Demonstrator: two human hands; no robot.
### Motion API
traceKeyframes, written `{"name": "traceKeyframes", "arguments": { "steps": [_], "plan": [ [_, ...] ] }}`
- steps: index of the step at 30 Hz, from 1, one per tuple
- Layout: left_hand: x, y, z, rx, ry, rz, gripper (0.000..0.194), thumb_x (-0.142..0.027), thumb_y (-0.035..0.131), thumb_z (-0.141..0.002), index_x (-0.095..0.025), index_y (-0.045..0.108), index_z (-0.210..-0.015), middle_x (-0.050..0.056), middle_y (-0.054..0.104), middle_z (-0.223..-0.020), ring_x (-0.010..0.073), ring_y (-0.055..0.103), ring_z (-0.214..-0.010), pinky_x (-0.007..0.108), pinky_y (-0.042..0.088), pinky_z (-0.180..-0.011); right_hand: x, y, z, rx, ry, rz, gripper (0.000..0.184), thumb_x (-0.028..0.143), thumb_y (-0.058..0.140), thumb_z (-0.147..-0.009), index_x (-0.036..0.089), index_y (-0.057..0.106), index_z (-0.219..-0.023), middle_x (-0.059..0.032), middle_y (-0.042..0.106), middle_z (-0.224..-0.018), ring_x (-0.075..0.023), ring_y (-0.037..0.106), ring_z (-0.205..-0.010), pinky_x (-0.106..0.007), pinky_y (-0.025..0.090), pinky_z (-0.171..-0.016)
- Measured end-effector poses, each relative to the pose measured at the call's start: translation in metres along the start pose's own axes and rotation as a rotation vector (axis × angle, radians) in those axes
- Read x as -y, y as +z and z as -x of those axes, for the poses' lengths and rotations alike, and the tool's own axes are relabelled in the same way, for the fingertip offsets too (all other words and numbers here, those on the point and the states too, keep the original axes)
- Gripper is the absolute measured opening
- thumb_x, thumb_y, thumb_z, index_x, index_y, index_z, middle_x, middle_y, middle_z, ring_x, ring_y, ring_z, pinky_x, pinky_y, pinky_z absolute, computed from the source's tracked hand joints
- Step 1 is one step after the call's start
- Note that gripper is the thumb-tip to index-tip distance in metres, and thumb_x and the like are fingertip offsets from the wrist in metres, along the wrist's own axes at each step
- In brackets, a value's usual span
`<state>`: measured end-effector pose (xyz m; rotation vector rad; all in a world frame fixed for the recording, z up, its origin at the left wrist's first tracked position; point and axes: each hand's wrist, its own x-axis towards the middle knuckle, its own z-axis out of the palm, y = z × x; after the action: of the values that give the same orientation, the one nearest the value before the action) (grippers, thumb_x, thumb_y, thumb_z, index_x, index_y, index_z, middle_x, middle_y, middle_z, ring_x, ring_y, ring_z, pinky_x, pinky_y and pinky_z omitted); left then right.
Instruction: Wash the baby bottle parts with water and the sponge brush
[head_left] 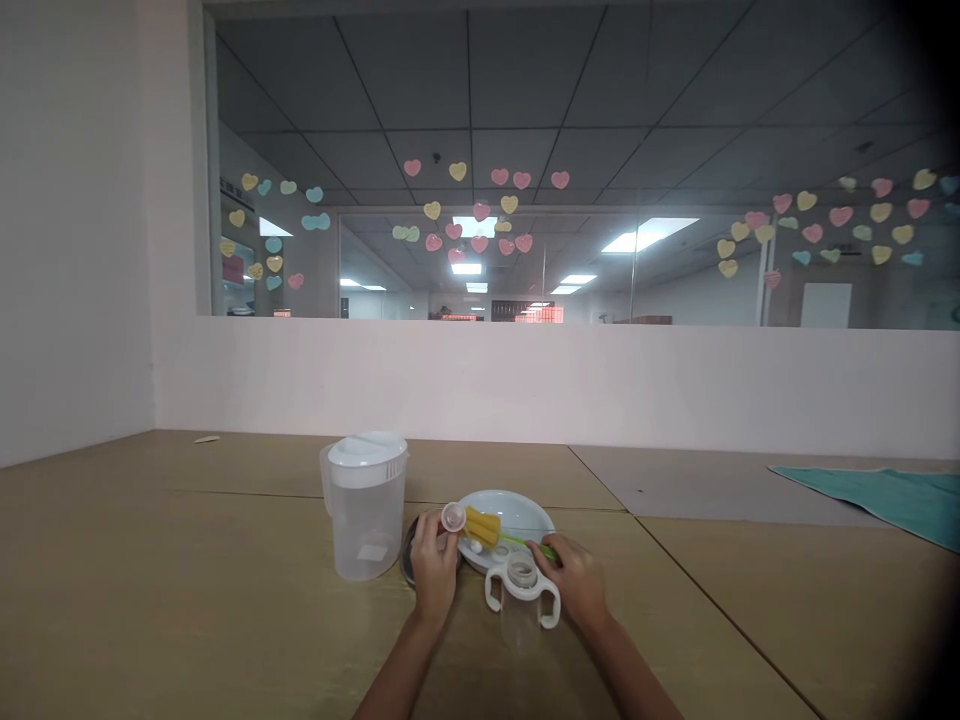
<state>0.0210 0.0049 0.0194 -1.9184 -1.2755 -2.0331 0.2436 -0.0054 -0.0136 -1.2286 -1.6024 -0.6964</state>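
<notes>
My left hand (pixel 435 568) is closed on a small round bottle nipple (pixel 453 516), pale and translucent, held up near the plate. In my right hand (pixel 576 580) is the green handle of a bottle brush (pixel 483 527), whose yellow sponge head points left and meets the nipple or lies just beside it; I cannot tell which. Between my forearms a clear baby bottle (pixel 520 622) stands upright and uncapped, with a white two-handled ring (pixel 551 592) round its neck. Behind the hands sits a white plate (pixel 517 503) with small pale parts on it, partly hidden.
A translucent pitcher (pixel 367 530) with a white lid stands left of my left hand. A dark round object (pixel 409 565) lies partly hidden behind that hand. A teal cloth (pixel 885 497) lies at the far right. Behind the table (pixel 225 600) rises a wall with a window.
</notes>
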Motion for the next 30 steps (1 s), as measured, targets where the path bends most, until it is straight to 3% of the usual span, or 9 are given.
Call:
{"name": "traceKeyframes", "arguments": {
  "steps": [3,6,10,13,18,23,30],
  "plan": [
    [0.007,0.0,0.0,-0.047,-0.09,0.052,0.021,-0.04,0.046,-0.087,-0.021,0.054,-0.09,0.005,0.064,-0.083,0.0201,0.063,-0.079,0.031,0.05,-0.071,-0.002,0.001,0.001,-0.022,0.028,0.065,0.045,0.05,0.04,-0.092,0.019,0.064,-0.068,-0.0031,0.067,-0.06,-0.0147,0.062,-0.053,-0.023,0.033,-0.051],
    [0.013,-0.002,-0.003,-0.065,-0.22,0.127,0.024,-0.044,0.044,-0.087,-0.021,0.049,-0.091,0.003,0.064,-0.074,0.0186,0.063,-0.067,0.029,0.049,-0.062,-0.002,0.001,0.0,-0.047,0.067,0.083,0.049,0.052,0.036,-0.093,0.02,0.064,-0.069,-0.0033,0.068,-0.061,-0.0143,0.062,-0.052,-0.023,0.033,-0.05],
    [0.016,-0.009,-0.011,-0.065,-0.222,-0.026,0.028,-0.048,0.042,-0.087,-0.021,0.051,-0.088,0.0,0.06,-0.07,0.0167,0.058,-0.059,0.028,0.045,-0.059,-0.002,-0.001,-0.002,-0.051,0.091,0.088,0.054,0.054,0.032,-0.094,0.019,0.065,-0.069,-0.0038,0.068,-0.06,-0.0135,0.061,-0.051,-0.023,0.031,-0.048],
    [0.022,-0.012,-0.015,0.06,-0.199,-0.211,0.027,-0.046,0.041,-0.088,-0.021,0.052,-0.083,0.002,0.061,-0.08,0.0183,0.06,-0.073,0.028,0.044,-0.067,-0.002,-0.001,-0.002,-0.046,0.109,0.088,0.055,0.054,0.031,-0.094,0.019,0.065,-0.068,-0.0035,0.067,-0.059,-0.0126,0.06,-0.05,-0.023,0.03,-0.048],
    [0.037,-0.012,-0.014,0.349,-0.325,-0.446,0.011,-0.025,0.047,-0.088,-0.02,0.056,-0.09,0.003,0.062,-0.093,0.0162,0.061,-0.081,0.024,0.041,-0.067,-0.005,0.001,-0.001,-0.037,0.129,0.086,0.056,0.055,0.03,-0.094,0.018,0.064,-0.068,-0.0037,0.068,-0.062,-0.0119,0.06,-0.051,-0.022,0.029,-0.049],
    [0.046,-0.011,-0.012,0.438,-0.366,-0.497,0.021,-0.005,0.048,-0.08,-0.019,0.059,-0.093,0.004,0.062,-0.098,0.0152,0.06,-0.087,0.023,0.04,-0.072,-0.006,0.002,-0.001,-0.024,0.154,0.1,0.057,0.055,0.029,-0.094,0.019,0.064,-0.067,-0.0032,0.067,-0.06,-0.0116,0.059,-0.05,-0.023,0.026,-0.047],
    [0.049,-0.007,-0.008,0.513,-0.393,-0.53,0.031,0.004,0.046,-0.073,-0.016,0.063,-0.09,0.007,0.061,-0.098,0.016,0.061,-0.087,0.024,0.041,-0.076,-0.004,0.002,-0.001,0.019,0.201,0.107,0.062,0.057,0.024,-0.093,0.018,0.065,-0.068,-0.0051,0.068,-0.062,-0.0122,0.06,-0.051,-0.024,0.026,-0.048]
  ]
}}
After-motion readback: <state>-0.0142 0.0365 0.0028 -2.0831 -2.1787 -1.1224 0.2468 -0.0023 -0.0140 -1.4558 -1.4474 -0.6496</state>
